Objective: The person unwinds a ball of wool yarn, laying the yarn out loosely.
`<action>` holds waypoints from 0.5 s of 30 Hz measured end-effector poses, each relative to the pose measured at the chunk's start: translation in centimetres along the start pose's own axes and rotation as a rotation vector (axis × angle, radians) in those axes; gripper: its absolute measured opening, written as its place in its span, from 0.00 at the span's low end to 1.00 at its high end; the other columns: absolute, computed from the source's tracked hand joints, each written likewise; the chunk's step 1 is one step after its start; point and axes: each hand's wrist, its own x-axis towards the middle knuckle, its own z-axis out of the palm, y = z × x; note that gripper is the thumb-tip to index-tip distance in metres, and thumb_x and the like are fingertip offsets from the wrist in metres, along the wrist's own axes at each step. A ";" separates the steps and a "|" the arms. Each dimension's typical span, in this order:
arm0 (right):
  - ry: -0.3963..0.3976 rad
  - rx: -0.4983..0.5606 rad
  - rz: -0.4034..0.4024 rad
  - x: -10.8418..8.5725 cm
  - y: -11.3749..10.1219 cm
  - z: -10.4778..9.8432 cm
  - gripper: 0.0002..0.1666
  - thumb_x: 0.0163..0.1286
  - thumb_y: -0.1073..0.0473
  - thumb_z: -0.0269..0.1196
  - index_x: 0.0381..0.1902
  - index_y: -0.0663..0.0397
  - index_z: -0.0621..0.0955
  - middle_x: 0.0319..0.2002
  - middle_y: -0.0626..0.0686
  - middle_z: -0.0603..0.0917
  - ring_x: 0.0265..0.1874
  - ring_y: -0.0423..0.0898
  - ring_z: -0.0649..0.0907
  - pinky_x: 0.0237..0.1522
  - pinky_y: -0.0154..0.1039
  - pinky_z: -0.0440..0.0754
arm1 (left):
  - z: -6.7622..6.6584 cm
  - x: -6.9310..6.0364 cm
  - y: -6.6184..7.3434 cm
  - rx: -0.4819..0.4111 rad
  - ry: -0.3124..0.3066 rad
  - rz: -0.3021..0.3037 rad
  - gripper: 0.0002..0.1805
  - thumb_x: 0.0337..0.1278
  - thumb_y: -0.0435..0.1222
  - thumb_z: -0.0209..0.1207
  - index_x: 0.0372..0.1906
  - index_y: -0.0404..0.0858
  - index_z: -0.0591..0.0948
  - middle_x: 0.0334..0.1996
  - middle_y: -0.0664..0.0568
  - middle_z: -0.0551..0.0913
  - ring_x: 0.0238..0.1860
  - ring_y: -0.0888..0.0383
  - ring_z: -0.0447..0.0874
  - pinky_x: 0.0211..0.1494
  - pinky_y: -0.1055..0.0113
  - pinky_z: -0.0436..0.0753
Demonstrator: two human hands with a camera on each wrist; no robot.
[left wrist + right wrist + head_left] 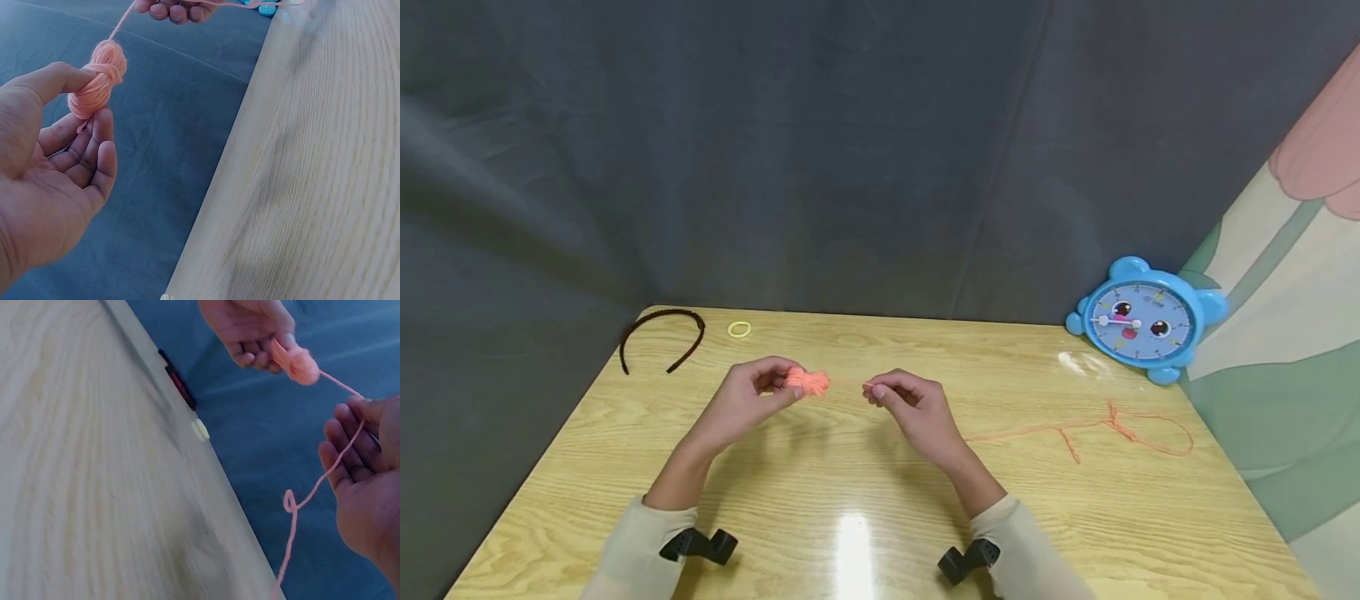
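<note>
While the left hand pinched a coral yarn bundle above the table, the right hand, just apart, nipped its strand. The bundle looked light and soft, likely to squash or unwind; I judged its wrapped middle the surest hold.

I can read no words, labels or brands anywhere in front of me. Around the dial of the blue clock I see small marks, too tiny and blurred to read as numbers.
</note>
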 end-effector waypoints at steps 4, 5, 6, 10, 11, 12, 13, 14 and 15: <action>0.062 -0.003 0.003 0.2 0.1 -1.1 0.11 0.77 0.64 0.62 0.48 0.67 0.85 0.45 0.67 0.87 0.43 0.41 0.88 0.49 0.33 0.88 | -0.1 0.0 0.0 0.007 0.004 0.003 0.14 0.66 0.35 0.68 0.54 0.37 0.84 0.42 0.46 0.83 0.40 0.53 0.81 0.42 0.70 0.83; 0.078 -0.005 0.007 0.2 0.1 -1.3 0.10 0.76 0.64 0.63 0.48 0.67 0.86 0.44 0.66 0.88 0.42 0.39 0.88 0.49 0.33 0.88 | -0.2 0.0 0.0 0.009 0.007 0.003 0.14 0.67 0.35 0.67 0.54 0.37 0.84 0.42 0.46 0.83 0.41 0.54 0.81 0.42 0.70 0.83; 0.092 -0.007 0.013 0.2 0.0 -1.6 0.10 0.76 0.64 0.63 0.48 0.66 0.86 0.43 0.63 0.88 0.42 0.39 0.88 0.48 0.33 0.88 | -0.2 0.0 0.0 0.013 0.012 0.001 0.14 0.67 0.35 0.67 0.54 0.37 0.84 0.42 0.46 0.83 0.40 0.54 0.81 0.42 0.70 0.83; 0.131 0.005 0.031 0.3 -0.1 -2.5 0.12 0.74 0.63 0.65 0.47 0.70 0.85 0.40 0.50 0.89 0.39 0.38 0.86 0.46 0.34 0.88 | -0.5 -0.1 0.2 0.035 0.037 -0.002 0.14 0.67 0.35 0.67 0.54 0.36 0.84 0.43 0.45 0.84 0.40 0.56 0.81 0.40 0.70 0.83; 0.140 0.008 0.035 0.3 -0.1 -2.8 0.13 0.74 0.63 0.65 0.47 0.71 0.85 0.39 0.47 0.88 0.39 0.38 0.86 0.46 0.35 0.88 | -0.6 -0.2 0.2 0.040 0.042 -0.002 0.14 0.67 0.35 0.67 0.54 0.36 0.84 0.44 0.44 0.84 0.41 0.56 0.82 0.40 0.70 0.83; 0.150 0.014 0.037 0.3 -0.2 -3.0 0.13 0.74 0.63 0.65 0.47 0.72 0.84 0.38 0.45 0.88 0.39 0.38 0.86 0.46 0.35 0.88 | -0.6 -0.2 0.2 0.044 0.046 -0.001 0.14 0.67 0.35 0.67 0.54 0.35 0.84 0.44 0.44 0.85 0.41 0.55 0.82 0.40 0.70 0.83; 0.161 0.018 0.037 0.3 -0.3 -3.2 0.13 0.74 0.63 0.65 0.47 0.73 0.84 0.37 0.43 0.88 0.38 0.38 0.86 0.46 0.35 0.88 | -0.7 -0.2 0.2 0.048 0.048 -0.001 0.15 0.67 0.36 0.67 0.54 0.35 0.84 0.44 0.43 0.85 0.41 0.56 0.82 0.40 0.70 0.83; 0.172 0.022 0.038 0.3 -0.5 -3.5 0.13 0.74 0.64 0.65 0.47 0.73 0.84 0.37 0.42 0.88 0.38 0.38 0.86 0.46 0.35 0.88 | -0.8 -0.2 0.2 0.050 0.050 -0.004 0.15 0.67 0.36 0.67 0.54 0.35 0.84 0.44 0.43 0.85 0.41 0.56 0.82 0.41 0.70 0.83; 0.184 0.022 0.036 0.3 -0.6 -3.7 0.13 0.74 0.64 0.65 0.47 0.73 0.84 0.37 0.42 0.88 0.38 0.38 0.86 0.46 0.34 0.88 | -0.8 -0.2 0.2 0.049 0.051 -0.005 0.15 0.67 0.36 0.67 0.55 0.35 0.84 0.45 0.43 0.85 0.41 0.56 0.82 0.41 0.70 0.83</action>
